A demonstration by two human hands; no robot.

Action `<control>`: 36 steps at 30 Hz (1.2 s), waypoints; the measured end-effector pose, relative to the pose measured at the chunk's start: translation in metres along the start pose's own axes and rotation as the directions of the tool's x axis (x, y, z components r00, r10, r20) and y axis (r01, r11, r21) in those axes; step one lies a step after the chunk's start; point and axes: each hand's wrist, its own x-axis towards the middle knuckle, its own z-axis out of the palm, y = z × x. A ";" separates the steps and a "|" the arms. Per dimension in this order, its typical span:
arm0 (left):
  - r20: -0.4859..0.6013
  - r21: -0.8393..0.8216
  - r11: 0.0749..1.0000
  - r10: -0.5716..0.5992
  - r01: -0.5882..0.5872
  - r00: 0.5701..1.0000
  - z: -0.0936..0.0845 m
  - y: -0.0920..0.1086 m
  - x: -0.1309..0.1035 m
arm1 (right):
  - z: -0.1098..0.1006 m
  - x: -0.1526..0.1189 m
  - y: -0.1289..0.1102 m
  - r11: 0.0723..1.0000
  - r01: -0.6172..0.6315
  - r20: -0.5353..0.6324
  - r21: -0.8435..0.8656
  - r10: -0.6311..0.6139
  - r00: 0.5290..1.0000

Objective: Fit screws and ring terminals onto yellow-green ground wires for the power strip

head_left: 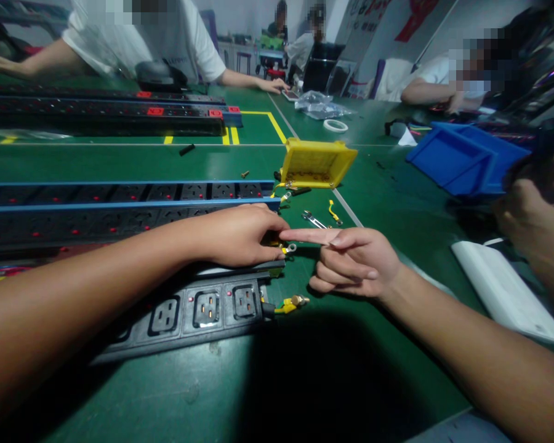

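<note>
My left hand (244, 237) is wrapped over the end of a black power strip, with thumb and forefinger curved around its tip. A ring terminal (290, 248) on a yellow wire sticks out beside the thumb. My right hand (355, 261) has its forefinger stretched out to the left hand's fingertips; the other fingers are loosely curled, with nothing visible in them. Closer to me lies another power strip (207, 307), a yellow-green wire with a brass bolt (299, 300) at its end. Behind my left hand run blue-edged power strips (175, 203).
A yellow bin (318, 165) lies tipped beyond my hands, near a wrench (314, 219) and a short yellow wire (335, 212). To the right are blue bins (466, 157), a white bar-shaped case (508, 289) and another person's hand (526, 215). More people sit around the green table.
</note>
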 end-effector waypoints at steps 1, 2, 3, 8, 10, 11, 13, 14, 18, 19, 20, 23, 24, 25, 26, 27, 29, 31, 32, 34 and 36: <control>0.001 0.001 1.000 0.002 -0.002 1.000 0.000 0.000 0.000 | 0.000 -0.001 0.000 1.000 -0.001 0.008 0.005 0.001 1.000; 0.003 0.001 1.000 0.004 -0.004 1.000 0.000 0.000 0.000 | 0.000 -0.001 0.000 1.000 -0.003 0.013 0.006 0.003 1.000; 0.005 0.000 1.000 0.007 -0.007 1.000 0.000 -0.001 0.000 | 0.001 -0.001 0.000 1.000 -0.006 0.012 0.003 0.006 1.000; 0.008 -0.001 1.000 0.017 -0.017 1.000 0.000 -0.002 0.000 | 0.000 -0.001 0.001 0.998 -0.019 -0.017 -0.059 0.018 1.000; 0.014 -0.002 1.000 0.015 -0.015 1.000 0.000 -0.002 0.000 | 0.000 -0.001 0.001 0.996 -0.023 -0.028 -0.090 0.020 0.999; 0.016 -0.002 1.000 0.013 -0.013 1.000 0.000 -0.002 0.000 | 0.000 -0.001 0.001 0.995 -0.024 -0.029 -0.098 0.021 0.999; 0.014 -0.004 1.000 0.008 -0.008 1.000 -0.001 -0.002 0.000 | -0.001 0.000 0.001 0.996 -0.018 -0.010 -0.089 0.017 1.000; 0.012 -0.006 1.000 0.006 -0.006 1.000 -0.001 -0.002 0.000 | -0.001 0.000 0.001 0.997 -0.013 0.007 -0.077 0.013 1.000; 0.015 -0.011 1.000 -0.008 0.008 1.000 -0.001 -0.002 -0.001 | -0.002 0.000 0.001 1.000 0.002 0.072 -0.029 0.000 0.997; 0.017 -0.012 1.000 -0.010 0.011 1.000 -0.001 -0.002 0.000 | -0.002 0.000 0.002 1.000 0.001 0.080 -0.027 0.001 0.997; 0.018 -0.014 1.000 -0.012 0.013 1.000 -0.001 -0.002 0.000 | -0.002 0.000 0.002 1.000 -0.001 0.082 -0.030 0.003 0.997; 0.023 -0.020 1.000 -0.015 0.015 1.000 0.000 -0.002 0.000 | -0.001 0.000 0.003 0.998 -0.009 0.051 -0.056 0.012 0.999; 0.026 -0.020 1.000 -0.014 0.015 1.000 0.000 -0.003 -0.001 | -0.001 0.000 0.003 0.997 -0.013 0.031 -0.072 0.016 0.999; 0.027 -0.019 1.000 -0.014 0.015 1.000 0.000 -0.003 -0.001 | -0.001 0.000 0.003 0.996 -0.019 0.009 -0.092 0.020 1.000; 0.028 -0.019 1.000 -0.014 0.015 1.000 -0.001 -0.003 -0.001 | -0.001 0.000 0.002 0.993 -0.025 -0.009 -0.113 0.024 1.000; 0.028 -0.020 1.000 -0.014 0.015 1.000 -0.001 -0.003 -0.001 | -0.001 0.000 0.002 0.991 -0.030 -0.021 -0.134 0.027 0.999; 0.029 -0.020 1.000 -0.016 0.017 0.999 -0.001 -0.002 -0.001 | -0.001 0.000 0.002 0.986 -0.032 -0.028 -0.161 0.028 0.999; 0.029 -0.024 1.000 -0.016 0.017 0.999 -0.001 -0.002 -0.002 | -0.002 0.001 0.003 0.984 -0.021 -0.026 -0.174 0.017 1.000; 0.028 -0.030 0.999 -0.015 0.016 0.999 -0.001 -0.002 -0.002 | -0.002 0.002 0.004 0.983 -0.005 -0.032 -0.185 -0.001 0.999; 0.025 -0.052 0.999 -0.010 0.011 1.000 -0.001 -0.002 -0.002 | -0.002 0.004 0.007 0.967 0.065 -0.074 -0.245 -0.085 0.994; 0.020 -0.070 0.998 -0.001 0.002 1.000 -0.001 -0.002 -0.002 | -0.001 0.006 0.011 0.917 0.137 -0.126 -0.374 -0.197 0.972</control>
